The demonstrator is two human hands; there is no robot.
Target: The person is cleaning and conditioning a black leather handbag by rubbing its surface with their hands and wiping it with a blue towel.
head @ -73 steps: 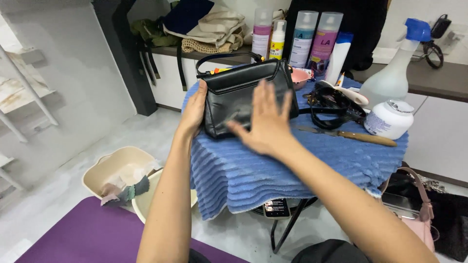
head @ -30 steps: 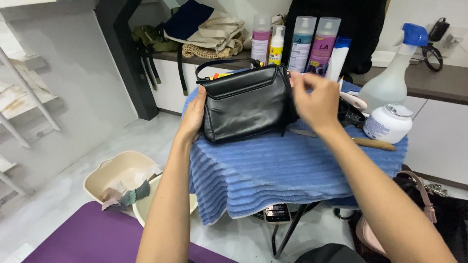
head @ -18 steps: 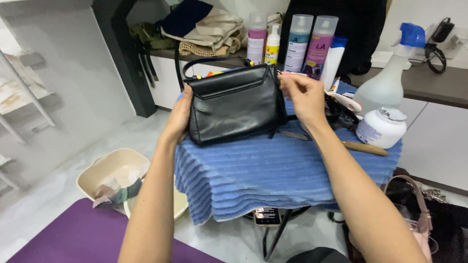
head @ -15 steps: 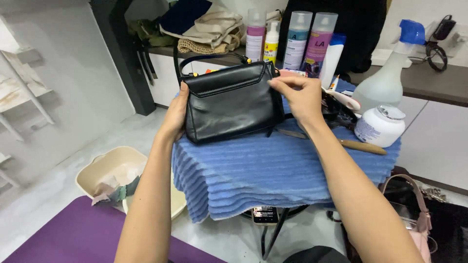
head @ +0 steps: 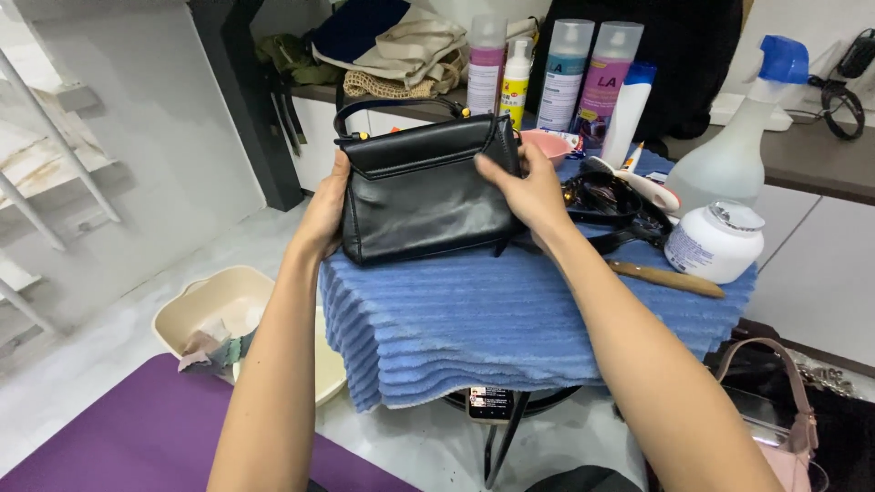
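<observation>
A black handbag [head: 424, 196] stood upright on a blue towel [head: 510, 319], held between both hands. The left hand [head: 326, 210] cupped its left side, fingers hidden behind it. The right hand [head: 529, 187] gripped its upper right edge, fingers curled over the flap. A white jar [head: 715, 241] and a wooden handle [head: 665, 278] lay nearby to the right.

One black handbag [head: 424, 200] stood at centre; four spray cans [head: 565, 64] at twelve o'clock; one spray bottle [head: 738, 146] and one white jar [head: 715, 241] at three o'clock.
</observation>
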